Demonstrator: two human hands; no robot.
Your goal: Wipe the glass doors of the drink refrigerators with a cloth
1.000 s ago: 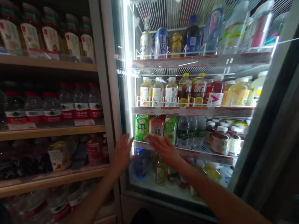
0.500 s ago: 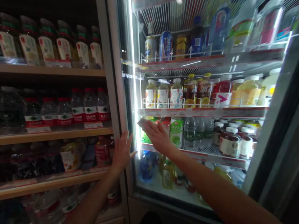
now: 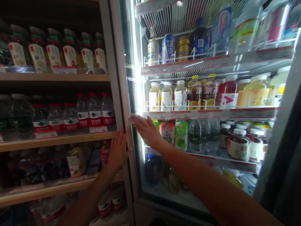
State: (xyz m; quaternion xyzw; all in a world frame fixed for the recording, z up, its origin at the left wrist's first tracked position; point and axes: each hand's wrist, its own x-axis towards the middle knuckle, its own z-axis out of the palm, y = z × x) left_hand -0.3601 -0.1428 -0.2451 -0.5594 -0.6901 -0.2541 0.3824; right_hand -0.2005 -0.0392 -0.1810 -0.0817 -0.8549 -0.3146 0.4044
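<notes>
My right hand (image 3: 147, 130) lies flat with stretched fingers against the lit glass front of a drinks fridge (image 3: 164, 201), at its left edge below the middle shelf rail. A small pale patch shows at its fingertips; I cannot make out what it is. Behind the hand stand a red-and-white bottle (image 3: 167, 133) and a green bottle (image 3: 181, 135). My left hand (image 3: 117, 150) rests open, fingers up, on the grey fridge frame (image 3: 116, 78), just left of the right hand.
Wooden shelves (image 3: 58, 139) on the left carry red-capped water bottles (image 3: 95, 110) and tea bottles (image 3: 68, 53). Fridge shelves hold cans (image 3: 168, 47), juice bottles (image 3: 181, 94) and white-capped jars (image 3: 238, 142). A dark door edge (image 3: 282, 157) runs down the right.
My right hand has slid up and to the left across the glass, from the lower shelf rail to the middle one. My left hand stays on the frame, slightly higher.
</notes>
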